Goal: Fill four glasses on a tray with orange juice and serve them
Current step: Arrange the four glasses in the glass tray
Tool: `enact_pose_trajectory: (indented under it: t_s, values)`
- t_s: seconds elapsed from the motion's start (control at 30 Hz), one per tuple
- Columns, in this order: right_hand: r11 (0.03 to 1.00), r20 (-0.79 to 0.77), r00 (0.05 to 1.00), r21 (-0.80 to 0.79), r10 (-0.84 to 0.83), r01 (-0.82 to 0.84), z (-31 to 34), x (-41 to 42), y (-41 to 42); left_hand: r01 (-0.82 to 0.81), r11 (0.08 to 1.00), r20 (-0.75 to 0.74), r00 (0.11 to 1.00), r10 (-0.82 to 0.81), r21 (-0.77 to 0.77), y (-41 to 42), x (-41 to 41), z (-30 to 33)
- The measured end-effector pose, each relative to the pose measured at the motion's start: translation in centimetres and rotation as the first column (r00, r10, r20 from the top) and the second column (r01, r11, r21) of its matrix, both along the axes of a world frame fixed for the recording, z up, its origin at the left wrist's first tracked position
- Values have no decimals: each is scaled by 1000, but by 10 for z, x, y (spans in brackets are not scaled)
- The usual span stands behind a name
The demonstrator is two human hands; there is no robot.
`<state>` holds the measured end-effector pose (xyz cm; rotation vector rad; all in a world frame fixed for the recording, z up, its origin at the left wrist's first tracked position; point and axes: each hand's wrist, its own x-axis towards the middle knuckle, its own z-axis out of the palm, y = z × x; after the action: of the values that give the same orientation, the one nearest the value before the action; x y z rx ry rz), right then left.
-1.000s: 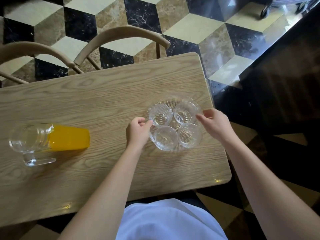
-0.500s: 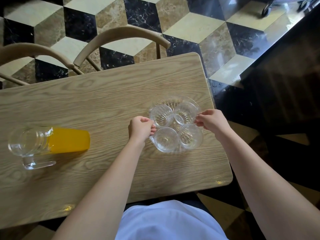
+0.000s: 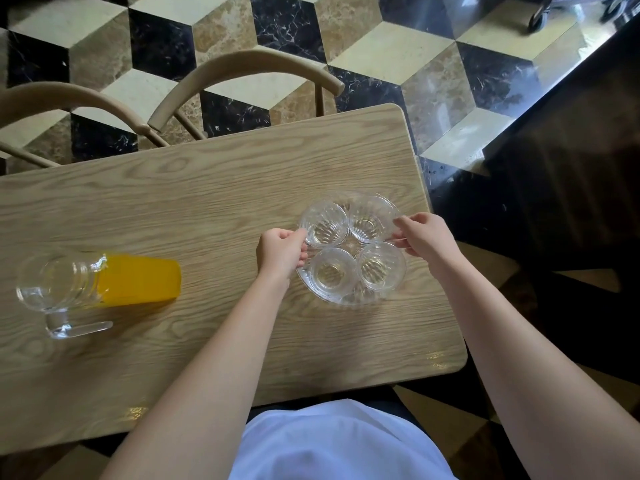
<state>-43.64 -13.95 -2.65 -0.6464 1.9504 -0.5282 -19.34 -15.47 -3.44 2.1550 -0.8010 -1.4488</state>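
Note:
A round clear glass tray [image 3: 349, 296] sits on the right part of the wooden table [image 3: 194, 202]. Several empty clear glasses stand on it, among them a far-left glass [image 3: 323, 225], a far-right glass [image 3: 369, 220] and a near glass [image 3: 330, 270]. My left hand [image 3: 282, 251] grips the tray's left rim. My right hand [image 3: 424, 235] grips its right rim. A clear glass pitcher [image 3: 100, 282] holding orange juice stands at the table's left, handle toward me.
Two wooden chairs [image 3: 242, 69] are tucked in at the table's far side. The table's right edge lies just beyond the tray. A dark counter [image 3: 571, 140] stands to the right, over a patterned tile floor.
Both hands have closed in on the tray from either side and now hold its rim. The tray has shifted slightly. The pitcher has not moved.

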Motion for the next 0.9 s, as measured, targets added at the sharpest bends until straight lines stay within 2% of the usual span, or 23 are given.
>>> enact_pose_trajectory:
  t_s: [0.13, 0.23, 0.9]
  values:
    - [999, -53, 998, 38, 39, -37, 1, -2, 28, 94, 995, 50, 994, -95, 25, 28, 5, 1]
    - [995, -38, 995, 54, 89, -86, -1, 2, 49, 141, 988, 57, 988, -145, 56, 48, 4, 1]
    - [996, -93, 992, 31, 88, -86, 1, 2, 57, 155, 988, 68, 985, -157, 27, 60, 3, -4]
